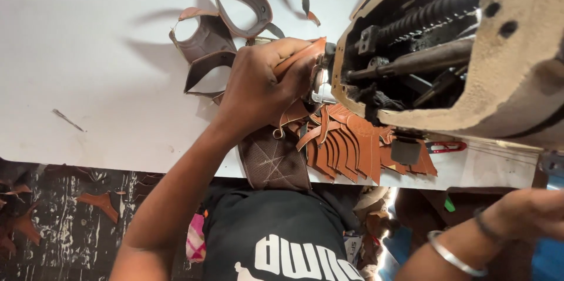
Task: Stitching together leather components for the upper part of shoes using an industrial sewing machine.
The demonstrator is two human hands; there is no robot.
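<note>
Left hand point(258, 84): closed in a pinch on a tan leather strip point(298, 57), which is pressed up to the needle area of the sewing machine point(470, 69) near the table's middle.
Right hand point(529, 213): seen low at the frame's right, beyond the table's near edge, a metal bangle point(455, 254) worn on the wrist; whether the fingers are spread or closed cannot be told.
Leather strip: judged light and pliant, stiff enough to hold a curve, best taken by its flat faces close to the needle.
Cut pieces: a fan of tan leather pieces point(352, 149) is laid at the near edge under the machine head, beside a brown stitched panel point(275, 163) that overhangs that edge.
Sewn loops: a chain of brown leather loops point(232, 16) is trailed towards the far edge.
Open room: the white table point(88, 69) is bare on its left side, save a thin metal pin point(67, 120); the right is crowded by the machine.
Floor: leather scraps point(100, 203) are scattered below the near edge.
</note>
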